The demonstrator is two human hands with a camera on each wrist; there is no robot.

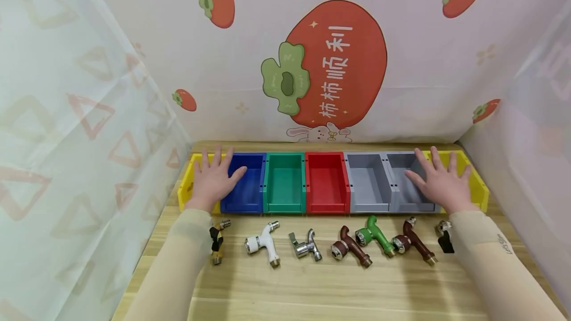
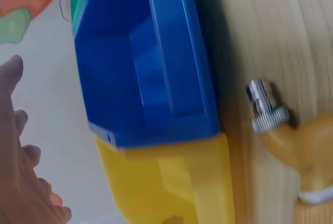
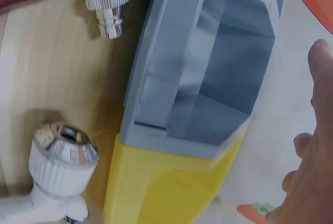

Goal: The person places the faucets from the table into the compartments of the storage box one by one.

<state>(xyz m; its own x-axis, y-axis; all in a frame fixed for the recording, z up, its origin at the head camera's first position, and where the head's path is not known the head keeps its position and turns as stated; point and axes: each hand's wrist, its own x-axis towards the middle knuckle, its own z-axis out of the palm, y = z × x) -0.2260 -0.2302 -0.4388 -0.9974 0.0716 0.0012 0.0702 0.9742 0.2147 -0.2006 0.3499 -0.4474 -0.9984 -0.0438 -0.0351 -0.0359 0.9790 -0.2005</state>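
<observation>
Holds the left hand (image 1: 213, 182) over the left-end yellow plastic bin (image 1: 183, 196), fingers straight, spread, gripping nothing. Rightward, open-topped blue bin (image 1: 242, 207), green bin (image 1: 284, 207), red bin (image 1: 327, 208), two grey bins (image 1: 371, 207); before the row, on the wood-grain worktop (image 1: 330, 294), seven variously coloured taps (image 1: 354, 249). Has the right hand (image 1: 446, 186) spread, fingers straight and free, above the last grey and right-end yellow bin (image 1: 481, 189).
</observation>
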